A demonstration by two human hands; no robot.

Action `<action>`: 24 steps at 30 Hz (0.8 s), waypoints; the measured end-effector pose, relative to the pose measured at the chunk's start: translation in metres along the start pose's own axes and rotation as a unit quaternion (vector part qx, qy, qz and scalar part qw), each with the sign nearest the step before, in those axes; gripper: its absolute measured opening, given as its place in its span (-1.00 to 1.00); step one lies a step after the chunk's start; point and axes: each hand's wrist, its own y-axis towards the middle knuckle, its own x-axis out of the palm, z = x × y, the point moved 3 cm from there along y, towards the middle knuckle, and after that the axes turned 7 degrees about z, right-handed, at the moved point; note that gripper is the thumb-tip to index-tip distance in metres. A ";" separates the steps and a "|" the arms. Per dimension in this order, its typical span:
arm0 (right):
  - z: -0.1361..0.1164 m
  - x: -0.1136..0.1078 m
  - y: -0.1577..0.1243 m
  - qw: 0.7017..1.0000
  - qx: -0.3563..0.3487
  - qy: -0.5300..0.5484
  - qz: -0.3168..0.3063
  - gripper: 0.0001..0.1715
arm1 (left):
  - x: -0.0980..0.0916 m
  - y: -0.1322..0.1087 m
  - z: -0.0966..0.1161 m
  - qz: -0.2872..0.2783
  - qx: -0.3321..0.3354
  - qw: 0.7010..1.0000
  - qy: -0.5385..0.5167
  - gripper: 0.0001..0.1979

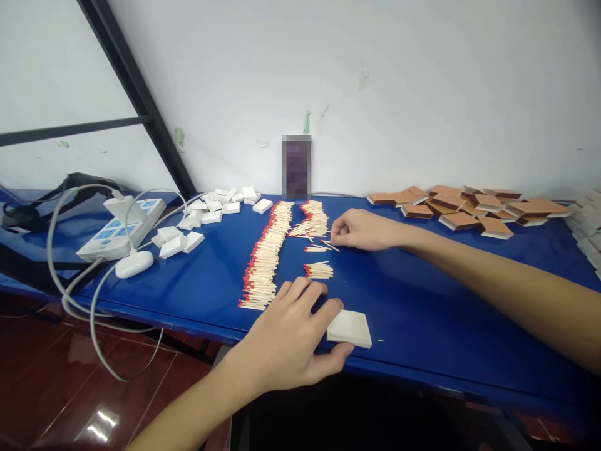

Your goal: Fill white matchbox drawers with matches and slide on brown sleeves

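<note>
Palm down with its fingers loosely spread, the left hand (300,332) hovers or rests by the near edge of the blue tabletop (413,300), its thumb and index finger parted around the left end of a white matchbox tray (350,329); whether they touch it I cannot tell. Just beyond its knuckles lies a small bundle of red-tipped matchsticks (320,270), and to the left of that runs a long row of matchsticks (267,257), stacked side by side with their heads facing left. Farther in, the right hand (357,229) has its thumb and fingertips drawn together at a loose matchstick (335,248), though I cannot tell whether it is gripped. Beside those fingertips sits a shorter, untidier heap of matchsticks (312,219). To the left, a white power strip (110,238) carries a plugged-in adapter (124,208) and pale cables. Toward the wall (399,94), white trays (220,200) lie scattered on the left, orange-brown matchbox sleeves (469,207) are piled on the right, and a pixelated dark rectangle (297,166) stands upright between them.
</note>
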 end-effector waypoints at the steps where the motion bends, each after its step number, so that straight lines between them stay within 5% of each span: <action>1: 0.001 0.000 0.000 1.000 0.006 0.000 0.000 -0.85 | 0.000 0.000 0.000 -0.002 0.000 1.000 0.000 -0.63; 8: -0.001 -0.001 -0.001 0.999 0.031 -0.021 -0.008 -0.88 | 0.000 0.000 -0.001 -0.004 -0.002 1.000 -0.004 -0.62; 24: -0.010 0.011 0.001 0.997 -0.064 0.023 0.029 -0.82 | 0.000 -0.001 0.000 0.009 0.004 1.000 0.005 -0.64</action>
